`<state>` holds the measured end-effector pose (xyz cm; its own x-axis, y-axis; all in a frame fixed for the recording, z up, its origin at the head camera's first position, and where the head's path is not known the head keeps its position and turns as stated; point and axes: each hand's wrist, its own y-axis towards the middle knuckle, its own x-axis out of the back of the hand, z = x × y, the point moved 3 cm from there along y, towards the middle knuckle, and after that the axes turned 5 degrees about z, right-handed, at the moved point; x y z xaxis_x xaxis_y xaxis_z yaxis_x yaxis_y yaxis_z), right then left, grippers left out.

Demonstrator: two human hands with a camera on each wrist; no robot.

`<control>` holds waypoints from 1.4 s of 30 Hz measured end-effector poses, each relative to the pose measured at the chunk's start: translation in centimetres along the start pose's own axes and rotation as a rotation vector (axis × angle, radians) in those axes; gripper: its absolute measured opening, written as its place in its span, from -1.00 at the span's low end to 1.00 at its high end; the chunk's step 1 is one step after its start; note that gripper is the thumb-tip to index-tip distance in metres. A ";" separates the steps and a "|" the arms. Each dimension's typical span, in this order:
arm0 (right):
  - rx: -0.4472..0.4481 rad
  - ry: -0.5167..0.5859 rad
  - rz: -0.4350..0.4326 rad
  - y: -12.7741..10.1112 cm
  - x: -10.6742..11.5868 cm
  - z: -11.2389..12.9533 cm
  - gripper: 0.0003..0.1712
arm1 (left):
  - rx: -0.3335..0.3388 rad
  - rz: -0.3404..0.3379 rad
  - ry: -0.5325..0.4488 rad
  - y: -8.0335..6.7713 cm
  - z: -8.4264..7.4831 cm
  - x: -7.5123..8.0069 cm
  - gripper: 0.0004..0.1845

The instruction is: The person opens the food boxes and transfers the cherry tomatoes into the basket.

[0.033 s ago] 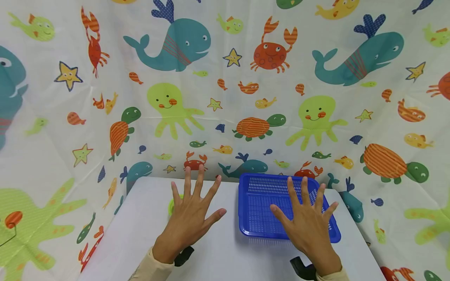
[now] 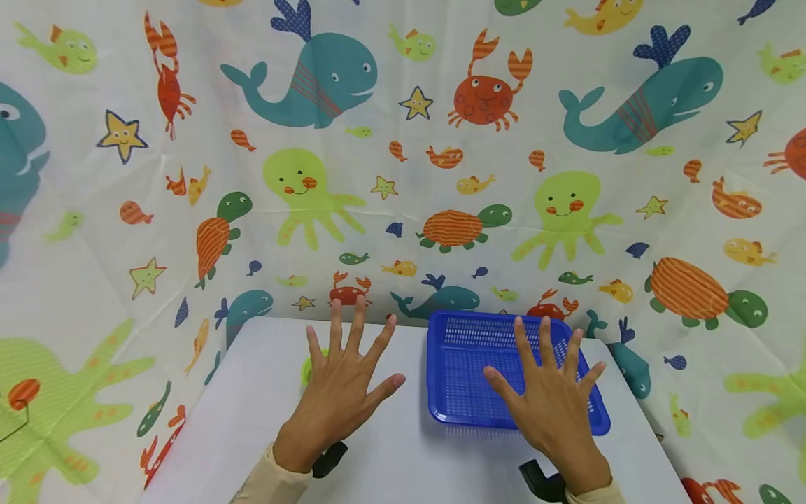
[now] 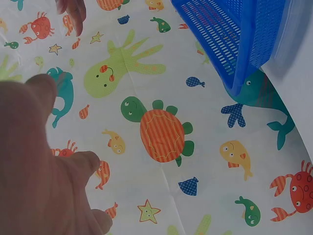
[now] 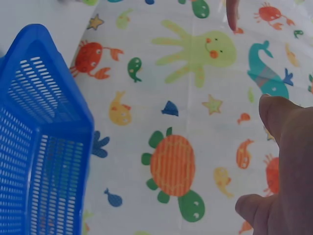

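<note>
- Two hands out flat over the surface (image 2: 252, 392), both open with fingers spread wide, neither holding anything.
- The left hand (image 2: 343, 381) hovers or rests palm-down on the bare white part; can't tell from here if it's actually touching.
- Peeking out just past the left hand's little-finger side is a small green thing (image 2: 306, 369), mostly hidden under the fingers, so no idea what it is exactly. It's the closest item to that hand.
- The right hand (image 2: 554, 399) is spread over the near right corner of the blue basket (image 2: 460, 364), fingers pointing toward the far rim. Looks like it's above or lightly on the basket, nothing gripped.
- The basket is a shallow slotted plastic tray and it looks empty. It sits just beside the left hand's thumb side, a small gap between them.
- As for what's changed: nothing. Compared with the earlier head shot, hands, basket and green thing are all in the same spots. Reads to me like a starting pose, with no work begun.
- The sea-creature cloth (image 2: 403, 175) with whales, crabs and turtles hangs all around behind and to the sides.
</note>
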<state>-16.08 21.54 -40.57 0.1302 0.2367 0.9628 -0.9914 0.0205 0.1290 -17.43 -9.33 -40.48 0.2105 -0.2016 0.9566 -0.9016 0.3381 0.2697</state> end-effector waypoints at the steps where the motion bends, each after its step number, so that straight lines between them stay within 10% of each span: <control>1: -0.001 0.000 0.004 0.0 0.0 0.0 0.16 | 0.001 0.002 -0.002 0.0 0.0 -0.1 -0.07; 16: 0.006 0.051 -0.053 0.4 -1.5 0.5 0.13 | 0.022 0.031 -0.028 0.2 0.9 -1.2 -0.03; 24: 0.094 0.156 -0.210 0.8 -3.4 1.4 0.01 | -0.019 -0.132 -0.082 -0.1 2.8 -2.4 -0.16; 31: 0.221 0.290 -0.386 1.0 -5.6 2.5 -0.08 | 0.082 -0.192 -0.316 -0.5 6.0 -4.8 -0.18; 42: 0.309 0.374 -0.471 0.9 -8.3 5.3 -0.14 | 0.299 -0.065 -0.738 -2.1 11.6 -9.3 -0.15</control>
<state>-17.99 14.45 -47.20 0.4804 0.5916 0.6474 -0.7739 -0.0614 0.6303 -21.85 -18.84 -51.26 0.0560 -0.8043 0.5916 -0.9814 0.0648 0.1810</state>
